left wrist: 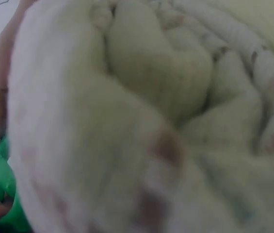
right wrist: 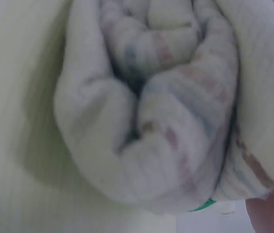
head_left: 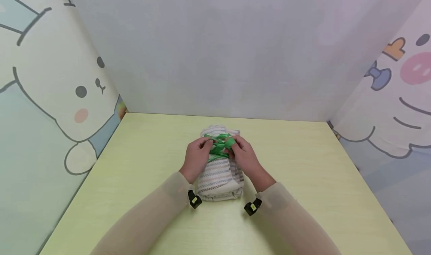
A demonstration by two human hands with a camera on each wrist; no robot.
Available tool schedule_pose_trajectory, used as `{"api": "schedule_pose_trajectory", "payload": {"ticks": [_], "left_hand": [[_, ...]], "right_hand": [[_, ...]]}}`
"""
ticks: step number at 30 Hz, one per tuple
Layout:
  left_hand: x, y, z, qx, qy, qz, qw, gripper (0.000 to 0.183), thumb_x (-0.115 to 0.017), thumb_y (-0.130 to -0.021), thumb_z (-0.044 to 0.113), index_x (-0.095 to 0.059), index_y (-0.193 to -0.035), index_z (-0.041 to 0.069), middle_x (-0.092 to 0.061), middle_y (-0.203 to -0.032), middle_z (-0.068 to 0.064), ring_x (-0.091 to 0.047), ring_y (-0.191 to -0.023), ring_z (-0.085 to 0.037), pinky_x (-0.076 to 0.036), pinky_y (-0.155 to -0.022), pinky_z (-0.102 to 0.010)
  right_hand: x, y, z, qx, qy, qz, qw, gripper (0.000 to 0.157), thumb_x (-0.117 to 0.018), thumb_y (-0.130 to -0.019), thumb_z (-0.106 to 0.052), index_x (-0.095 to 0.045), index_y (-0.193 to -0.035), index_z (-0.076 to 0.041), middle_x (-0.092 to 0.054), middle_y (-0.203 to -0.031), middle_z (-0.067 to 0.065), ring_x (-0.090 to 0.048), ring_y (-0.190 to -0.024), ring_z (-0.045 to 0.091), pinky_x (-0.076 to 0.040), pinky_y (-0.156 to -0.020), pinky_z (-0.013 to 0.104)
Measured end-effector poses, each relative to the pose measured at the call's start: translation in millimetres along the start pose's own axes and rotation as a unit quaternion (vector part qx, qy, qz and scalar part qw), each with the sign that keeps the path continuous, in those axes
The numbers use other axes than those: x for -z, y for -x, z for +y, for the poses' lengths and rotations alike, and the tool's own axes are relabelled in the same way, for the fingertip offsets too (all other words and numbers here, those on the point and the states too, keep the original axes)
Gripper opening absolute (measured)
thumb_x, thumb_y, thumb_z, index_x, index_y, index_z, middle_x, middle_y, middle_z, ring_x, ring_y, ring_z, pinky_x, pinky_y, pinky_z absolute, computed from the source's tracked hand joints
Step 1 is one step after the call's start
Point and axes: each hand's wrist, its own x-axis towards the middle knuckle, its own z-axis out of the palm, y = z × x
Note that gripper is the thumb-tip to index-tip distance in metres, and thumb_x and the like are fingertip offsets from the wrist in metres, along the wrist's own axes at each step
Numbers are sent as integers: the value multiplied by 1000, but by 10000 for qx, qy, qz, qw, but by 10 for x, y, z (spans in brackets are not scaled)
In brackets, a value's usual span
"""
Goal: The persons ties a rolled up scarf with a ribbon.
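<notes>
A folded white cloth with coloured stripe patterns lies lengthwise on the table, with a green ribbon tied round its far half in a bow shape. My left hand pinches the ribbon on the left side between thumb and fingers. On the right, my right hand pinches a ribbon loop near the knot. In the left wrist view the thick cloth folds fill most of the picture, with green ribbon at the left edge. The rolled end of the cloth shows large in the right wrist view.
The pale yellow table spreads out around the cloth. Behind it stands a plain grey-white backdrop. Cartoon-printed panels flank both sides, a white animal at left and a pink-nosed one at right.
</notes>
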Motion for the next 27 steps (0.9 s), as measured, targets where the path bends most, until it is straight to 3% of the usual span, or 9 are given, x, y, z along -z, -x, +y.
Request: {"api": "schedule_pose_trajectory", "payload": {"ticks": [4,11,15,20,27], "left_hand": [[2,17,-45,-135,-2,49,9999,25,-58,-107,28,-75,-122,19,-70,-120,4,-62,-113,-14,-50,-95,-41],[-4,54,-98,-28,662,-23,9978,26,-60,-106,16,-71,-129,14,-71,-96,-10,-67,-79,-24,-56,-70,-29],[-8,55,-122,21,1006,31,9949,26,-63,-105,14,-70,-129,10,-71,-118,-6,-71,-94,-24,-58,-82,-28],[-11,55,-151,-28,1152,125,9933,25,-66,-103,15,-71,-127,9,-71,-122,-7,-70,-101,-25,-57,-89,-31],[24,64,-166,6,1171,355,9925,20,-66,-103,14,-74,-121,10,-72,-117,-3,-69,-106,-20,-56,-92,-29]], "right_hand": [[-26,41,17,-300,-528,210,9979,29,-36,-114,-23,-57,-114,-4,-59,-87,14,-53,-72,22,-47,-65,30],[-53,102,26,-704,-1676,777,9803,40,-35,-115,-30,-50,-125,6,-59,-88,11,-63,-74,20,-55,-67,28],[-47,141,43,-896,-2462,985,9600,36,-33,-115,-27,-49,-119,4,-61,-86,11,-66,-74,21,-59,-74,32],[-26,177,89,-1000,-2867,1302,9439,36,-35,-115,-26,-53,-106,4,-64,-82,12,-72,-75,21,-60,-85,39],[41,228,119,-1102,-3022,1667,9321,38,-33,-115,-25,-52,-122,7,-68,-102,17,-75,-92,23,-57,-92,40]]}}
